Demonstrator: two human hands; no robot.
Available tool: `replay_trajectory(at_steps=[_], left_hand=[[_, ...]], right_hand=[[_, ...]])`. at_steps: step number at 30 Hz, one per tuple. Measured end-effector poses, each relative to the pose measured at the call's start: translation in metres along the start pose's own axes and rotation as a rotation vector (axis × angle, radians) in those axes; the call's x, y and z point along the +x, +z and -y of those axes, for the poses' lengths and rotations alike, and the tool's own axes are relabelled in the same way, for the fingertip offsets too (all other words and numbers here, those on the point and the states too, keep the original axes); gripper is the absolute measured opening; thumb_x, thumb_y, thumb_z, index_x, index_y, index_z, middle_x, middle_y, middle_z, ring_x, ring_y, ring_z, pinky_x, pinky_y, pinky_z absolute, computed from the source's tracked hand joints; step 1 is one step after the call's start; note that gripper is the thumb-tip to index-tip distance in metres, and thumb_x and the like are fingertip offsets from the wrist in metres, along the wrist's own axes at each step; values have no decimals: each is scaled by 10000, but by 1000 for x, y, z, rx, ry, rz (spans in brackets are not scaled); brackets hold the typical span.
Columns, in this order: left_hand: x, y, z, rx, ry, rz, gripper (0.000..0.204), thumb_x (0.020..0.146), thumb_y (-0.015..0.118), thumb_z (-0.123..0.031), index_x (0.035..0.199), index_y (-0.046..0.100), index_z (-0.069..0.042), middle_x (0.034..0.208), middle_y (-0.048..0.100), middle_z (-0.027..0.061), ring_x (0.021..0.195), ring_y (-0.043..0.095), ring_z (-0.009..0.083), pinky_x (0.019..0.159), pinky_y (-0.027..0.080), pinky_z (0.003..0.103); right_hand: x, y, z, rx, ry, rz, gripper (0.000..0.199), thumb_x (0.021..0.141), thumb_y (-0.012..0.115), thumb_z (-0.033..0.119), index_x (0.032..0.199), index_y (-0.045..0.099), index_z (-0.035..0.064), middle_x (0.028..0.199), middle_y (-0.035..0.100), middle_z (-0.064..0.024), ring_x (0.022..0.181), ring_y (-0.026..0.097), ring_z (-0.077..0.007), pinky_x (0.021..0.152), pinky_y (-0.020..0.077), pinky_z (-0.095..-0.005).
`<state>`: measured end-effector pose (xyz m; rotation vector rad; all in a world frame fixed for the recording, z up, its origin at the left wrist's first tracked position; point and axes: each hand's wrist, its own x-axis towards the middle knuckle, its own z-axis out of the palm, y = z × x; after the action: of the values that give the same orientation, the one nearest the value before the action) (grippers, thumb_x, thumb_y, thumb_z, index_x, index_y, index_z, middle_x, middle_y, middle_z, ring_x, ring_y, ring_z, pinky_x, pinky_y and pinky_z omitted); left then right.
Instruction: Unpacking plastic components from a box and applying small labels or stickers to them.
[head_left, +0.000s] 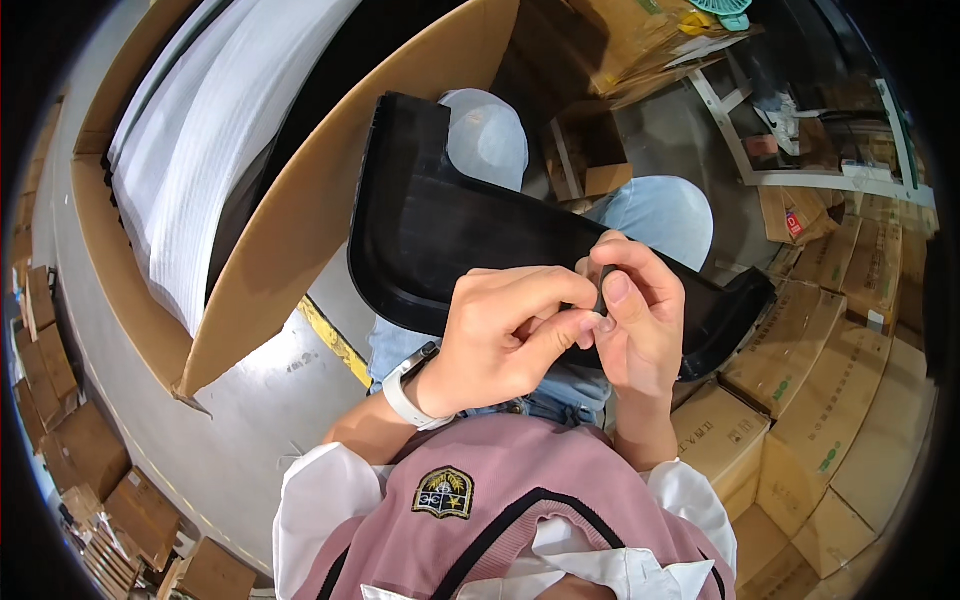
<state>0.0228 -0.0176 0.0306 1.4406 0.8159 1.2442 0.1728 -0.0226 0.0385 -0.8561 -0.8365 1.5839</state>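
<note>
Both hands meet above my lap, with their fingertips pinched together. Between them is a small dark piece (604, 292), mostly hidden by the fingers, so its kind does not show. My left hand (508, 328), with a pale-strapped watch at the wrist, has its thumb and fingers closed at that piece. Facing it, my right hand (640, 318) pinches the same piece between thumb and forefinger. A long black moulded plastic panel (420, 225) with raised ends and a rounded corner lies across my thighs, beneath the hands.
At the left stands a large open carton (290, 255) holding white foam-like sheets (215, 150) and black parts. Stacked cardboard boxes (800, 380) crowd the right side. A pale metal frame (840, 183) stands at the upper right. Yellow tape (335, 343) marks the grey floor.
</note>
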Motion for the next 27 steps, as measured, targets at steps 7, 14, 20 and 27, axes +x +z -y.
replay_trajectory(at_steps=[7, 14, 20, 27], left_hand=[[0, -3, 8, -142, -117, 8, 81, 744, 654, 46, 806, 648, -5, 589, 588, 46, 471, 525, 84, 438, 371, 226], [-1, -3, 10, -80, -151, 15, 107, 717, 669, 52, 797, 657, -18, 529, 503, -2, 436, 397, 69, 423, 300, 217], [0, 1, 4, 30, -139, -121, 103, 688, 665, 36, 762, 627, -25, 495, 393, -15, 440, 340, 51, 413, 263, 225], [4, 3, 7, 96, -242, 56, 91, 665, 641, 34, 713, 600, -32, 520, 401, -1, 454, 348, 59, 425, 266, 223]], right_hand=[[3, 1, -7, 133, 95, 21, 261, 901, 593, 106, 1098, 585, -65, 806, 494, -29, 646, 447, -78, 528, 408, -223], [-1, -4, -12, 227, 153, -10, 280, 892, 608, 103, 1128, 574, -44, 855, 516, -40, 685, 470, -85, 554, 409, -218], [-7, -18, -12, -336, -162, 43, 254, 830, 671, 23, 1052, 592, -71, 905, 568, -96, 692, 584, -118, 589, 498, -225], [-23, -25, -8, -218, -10, -78, 166, 789, 685, -55, 937, 622, -96, 828, 645, -143, 661, 658, -179, 604, 554, -252]])
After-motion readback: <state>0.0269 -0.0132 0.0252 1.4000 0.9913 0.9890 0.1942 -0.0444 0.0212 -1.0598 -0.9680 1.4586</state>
